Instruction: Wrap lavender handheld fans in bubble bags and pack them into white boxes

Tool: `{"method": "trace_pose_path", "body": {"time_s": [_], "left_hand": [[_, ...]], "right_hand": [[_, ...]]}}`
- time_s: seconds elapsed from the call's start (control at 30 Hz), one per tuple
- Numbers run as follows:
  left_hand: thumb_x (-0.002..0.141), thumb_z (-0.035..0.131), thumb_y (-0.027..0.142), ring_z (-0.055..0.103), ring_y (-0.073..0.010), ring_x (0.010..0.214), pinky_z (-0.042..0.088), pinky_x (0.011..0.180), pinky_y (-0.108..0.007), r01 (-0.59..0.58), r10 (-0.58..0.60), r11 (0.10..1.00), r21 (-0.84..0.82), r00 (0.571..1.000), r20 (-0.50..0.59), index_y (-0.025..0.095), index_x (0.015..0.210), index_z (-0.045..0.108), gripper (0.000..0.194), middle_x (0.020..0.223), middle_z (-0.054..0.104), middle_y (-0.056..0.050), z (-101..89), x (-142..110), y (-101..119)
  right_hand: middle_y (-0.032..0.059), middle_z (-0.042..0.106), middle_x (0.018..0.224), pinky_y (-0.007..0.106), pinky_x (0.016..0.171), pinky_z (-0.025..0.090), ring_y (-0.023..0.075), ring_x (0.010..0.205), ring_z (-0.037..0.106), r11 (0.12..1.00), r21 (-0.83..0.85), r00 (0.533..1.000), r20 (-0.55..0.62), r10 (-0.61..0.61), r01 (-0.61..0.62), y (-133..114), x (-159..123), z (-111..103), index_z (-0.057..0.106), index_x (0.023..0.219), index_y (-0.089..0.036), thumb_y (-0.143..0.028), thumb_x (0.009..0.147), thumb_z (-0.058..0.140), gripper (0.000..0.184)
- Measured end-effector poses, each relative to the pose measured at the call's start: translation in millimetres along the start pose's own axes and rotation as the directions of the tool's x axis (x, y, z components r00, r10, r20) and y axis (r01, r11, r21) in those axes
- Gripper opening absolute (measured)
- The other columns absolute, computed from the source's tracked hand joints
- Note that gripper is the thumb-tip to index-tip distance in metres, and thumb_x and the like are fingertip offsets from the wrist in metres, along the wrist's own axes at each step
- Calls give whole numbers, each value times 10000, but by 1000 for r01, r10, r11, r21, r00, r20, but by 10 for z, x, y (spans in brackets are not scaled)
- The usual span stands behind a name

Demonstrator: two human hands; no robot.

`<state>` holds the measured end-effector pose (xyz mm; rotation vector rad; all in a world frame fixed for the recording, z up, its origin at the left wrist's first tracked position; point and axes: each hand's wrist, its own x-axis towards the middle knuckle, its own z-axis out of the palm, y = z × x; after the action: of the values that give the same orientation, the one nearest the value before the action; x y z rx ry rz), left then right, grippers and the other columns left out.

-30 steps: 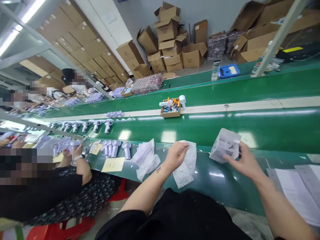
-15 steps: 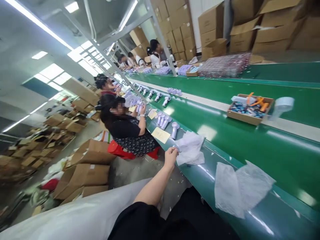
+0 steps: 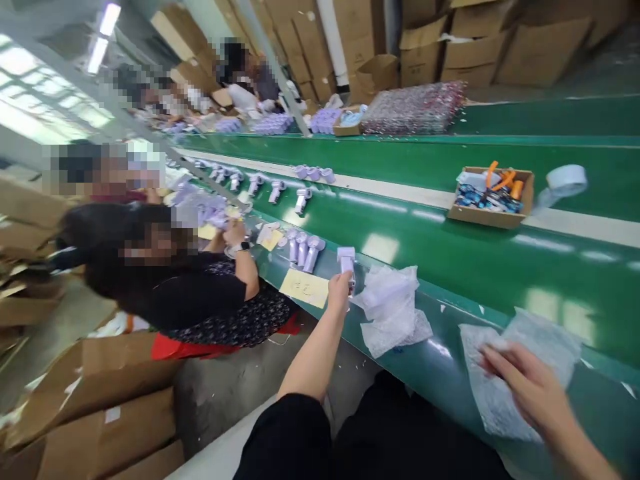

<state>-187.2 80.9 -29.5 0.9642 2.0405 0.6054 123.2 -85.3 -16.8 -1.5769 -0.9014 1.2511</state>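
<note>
My left hand (image 3: 339, 292) is closed around the handle of a lavender handheld fan (image 3: 346, 255), its head tipped up above my fingers. Just right of it a clear plastic bag with something lavender inside (image 3: 387, 293) lies on a bubble-wrap bag (image 3: 419, 330). My right hand (image 3: 533, 387), a little blurred, is over another pair of translucent bubble-wrap bags (image 3: 477, 393) at the belt's near edge. Its thumb and forefinger are pressed together; what they pinch, if anything, is hidden. Several more lavender fans (image 3: 303, 249) lie left of my left hand, behind a yellow paper card (image 3: 305, 287).
A co-worker (image 3: 165, 287) sits close on my left at the same green conveyor (image 3: 400, 230). On the conveyor's middle are a cardboard tray of small parts (image 3: 487, 217) and a tape roll (image 3: 566, 183). Wrapped packs (image 3: 415, 110) are stacked across, with large cartons (image 3: 425, 50) behind.
My left hand has taken hold of the nearest fan by its handle and tilted it. My right hand has come into view over the right-hand bags. The view has turned and shifted.
</note>
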Motion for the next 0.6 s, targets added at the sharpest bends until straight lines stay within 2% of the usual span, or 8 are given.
{"method": "trace_pose_path", "body": {"time_s": [0.1,0.13,0.2,0.27,0.33,0.43,0.53,0.6], "left_hand": [[818,458,464,555,-120,567,379,464,-212,-72,167,949,-307,941,293,143,872,532,334,708,578,-27,343,-627,-2],[787,509,479,529,-108,534,366,443,-206,-53,229,919,-390,878,421,143,861,536,345,679,559,-12,478,-874,-25],[763,549,515,517,-112,524,386,439,-214,-16,312,912,-411,677,666,143,925,549,405,669,552,-5,746,-1349,-114],[792,517,538,557,-141,598,457,517,-259,-142,364,929,-341,506,782,155,1051,527,463,728,578,-24,1004,-1725,-249],[786,522,569,594,-193,760,500,675,-337,-434,419,865,-250,354,836,171,1118,502,518,871,603,-70,1267,-1972,-401],[659,638,622,556,-300,978,477,810,-432,-828,352,554,-85,140,925,153,1105,514,659,1077,552,-152,1670,-2139,-596],[770,591,473,541,-315,1013,484,783,-418,-950,241,302,78,156,958,129,1063,538,455,1083,543,-172,1966,-2144,-690],[864,470,316,561,-271,981,477,791,-384,-956,234,272,111,178,956,135,987,578,244,1030,578,-148,2042,-2099,-687]], "right_hand": [[93,654,1114,484,778,547,281,974,643,889,406,972,176,153,-213,-89,152,527,560,964,-262,-530,758,597,340],[92,631,1164,498,795,538,286,1013,626,862,452,968,201,153,-230,-102,219,604,549,978,-264,-548,772,565,351],[99,653,1102,507,786,537,296,977,637,860,463,976,137,169,-214,-92,283,532,551,977,-248,-553,780,537,363],[94,683,937,501,760,542,295,863,663,889,434,977,-79,200,-147,-39,201,180,564,963,-228,-533,769,546,361],[82,673,852,485,752,540,285,797,664,901,427,919,-319,233,-80,38,-14,-342,570,978,-224,-517,757,561,367],[99,651,911,437,727,542,273,814,652,884,465,798,-513,317,-52,178,-466,-1119,556,1090,-238,-482,774,564,399],[97,646,880,386,647,556,252,733,651,844,521,738,-518,431,-128,341,-932,-1561,568,1104,-250,-424,736,624,411],[79,649,812,373,593,561,239,647,645,765,582,752,-366,549,-275,449,-1184,-1609,568,1093,-249,-374,666,696,463]]}}
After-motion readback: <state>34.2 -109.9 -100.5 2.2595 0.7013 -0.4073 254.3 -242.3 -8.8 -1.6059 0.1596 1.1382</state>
